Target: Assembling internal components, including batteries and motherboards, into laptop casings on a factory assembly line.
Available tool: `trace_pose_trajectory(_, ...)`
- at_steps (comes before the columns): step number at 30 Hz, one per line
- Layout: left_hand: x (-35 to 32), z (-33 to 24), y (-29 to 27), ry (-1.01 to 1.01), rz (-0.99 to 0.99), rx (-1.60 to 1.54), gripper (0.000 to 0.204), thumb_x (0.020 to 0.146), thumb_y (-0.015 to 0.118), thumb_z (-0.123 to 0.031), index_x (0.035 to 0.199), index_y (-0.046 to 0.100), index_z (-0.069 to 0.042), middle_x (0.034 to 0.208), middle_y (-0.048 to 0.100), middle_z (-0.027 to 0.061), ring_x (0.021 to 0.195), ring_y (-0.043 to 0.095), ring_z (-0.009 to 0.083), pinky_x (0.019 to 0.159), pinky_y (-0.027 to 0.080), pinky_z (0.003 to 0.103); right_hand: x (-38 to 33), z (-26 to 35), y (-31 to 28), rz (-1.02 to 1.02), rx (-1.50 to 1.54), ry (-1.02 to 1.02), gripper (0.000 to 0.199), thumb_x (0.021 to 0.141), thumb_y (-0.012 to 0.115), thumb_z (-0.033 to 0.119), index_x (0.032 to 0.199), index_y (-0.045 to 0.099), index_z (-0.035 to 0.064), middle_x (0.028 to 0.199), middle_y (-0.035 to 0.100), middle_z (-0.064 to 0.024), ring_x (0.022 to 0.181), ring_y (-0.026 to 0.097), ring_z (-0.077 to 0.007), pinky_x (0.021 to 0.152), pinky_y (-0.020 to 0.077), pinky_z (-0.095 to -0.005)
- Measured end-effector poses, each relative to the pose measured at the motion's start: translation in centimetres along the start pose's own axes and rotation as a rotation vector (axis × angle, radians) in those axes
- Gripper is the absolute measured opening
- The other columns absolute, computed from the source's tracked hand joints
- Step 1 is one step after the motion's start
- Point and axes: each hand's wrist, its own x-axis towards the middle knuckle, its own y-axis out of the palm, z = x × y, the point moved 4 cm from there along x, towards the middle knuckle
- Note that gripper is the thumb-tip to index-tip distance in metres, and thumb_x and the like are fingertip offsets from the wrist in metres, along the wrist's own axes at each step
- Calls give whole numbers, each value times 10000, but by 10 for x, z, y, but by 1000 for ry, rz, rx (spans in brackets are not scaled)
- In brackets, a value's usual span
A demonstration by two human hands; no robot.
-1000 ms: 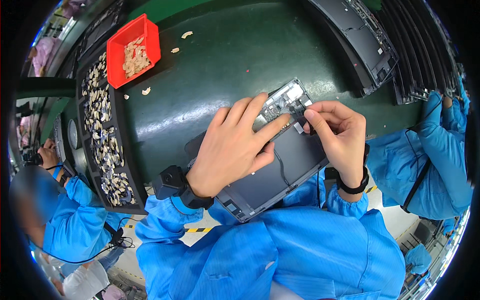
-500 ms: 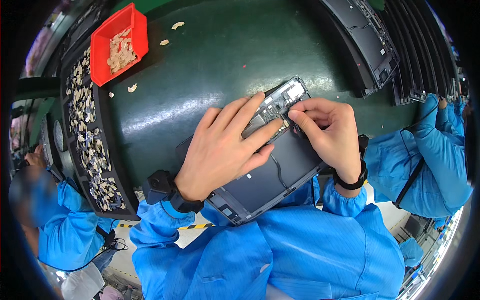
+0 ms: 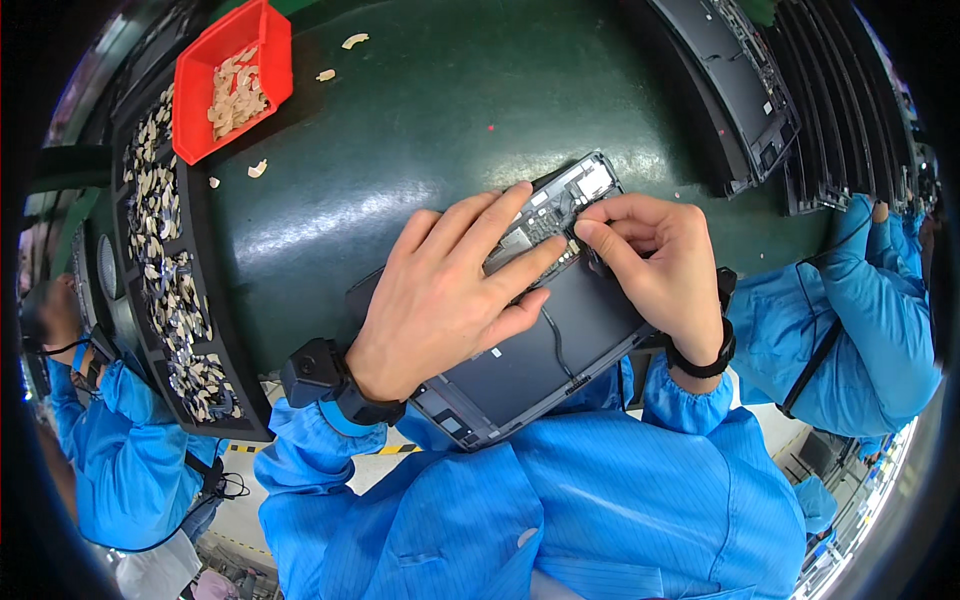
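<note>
An opened dark electronic device (image 3: 510, 370), flat like a laptop or tablet body, lies slanted in front of me, with a circuit board (image 3: 545, 220) along its far side and a black cable (image 3: 556, 340) across its dark panel. My left hand (image 3: 450, 295) rests over it with the fingers spread, fingertips on or just above the board. At the board's right part, the thumb and forefinger of my right hand (image 3: 655, 260) are pinched together. Whatever sits between those fingertips is too small or hidden to make out. The left hand covers the device's left part.
A red bin (image 3: 280, 75) of small pale pieces stands at the far left, beside a black compartment tray (image 3: 225, 330) full of similar bits. Loose pieces (image 3: 354, 41) lie on the green table (image 3: 400, 120). More dark devices (image 3: 735, 90) are at the right. Co-workers in blue (image 3: 840, 330) sit both sides.
My hands and the device keep almost the same pose. The surroundings shift slightly in view, and the person at the left has moved an arm.
</note>
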Motion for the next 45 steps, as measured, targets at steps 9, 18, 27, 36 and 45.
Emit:
trace_pose_trajectory(9,1,1,0,-1,0,-14,480,793,859,-279,1267,791,-259,1484,620,111,1227,650,288,937,512,397,3,1,-1,19,-35,-2,148,961,744,82,988,753,-63,738,771,-146,657,709,-108,628,557,-270)
trace_pose_trajectory(18,0,1,0,0,-5,-5,474,795,859,-285,1264,792,-263,1483,622,107,1236,647,284,940,512,396,6,0,-3,60,-4,-16,148,959,742,70,1007,758,-70,747,772,-152,689,728,-120,660,578,-276)
trace_pose_trajectory(27,0,1,1,4,-18,-5,459,799,855,-287,1253,795,-260,1480,624,108,1234,648,282,931,510,394,6,2,-2,53,-5,4,146,952,746,70,997,757,-69,740,763,-140,688,722,-117,655,571,-276)
trace_pose_trajectory(36,5,0,0,8,16,17,541,801,812,-277,1336,741,-282,1438,606,108,1182,630,283,924,494,395,3,-8,-10,-9,93,26,134,967,743,67,1009,743,-61,732,758,-94,690,683,-63,632,539,-238)
trace_pose_trajectory(45,6,0,1,-1,71,20,535,785,795,-280,1317,735,-280,1412,592,106,1204,608,315,950,489,421,3,-4,-5,16,74,-12,136,962,745,62,1013,743,-64,742,769,-110,671,677,-69,624,534,-235)
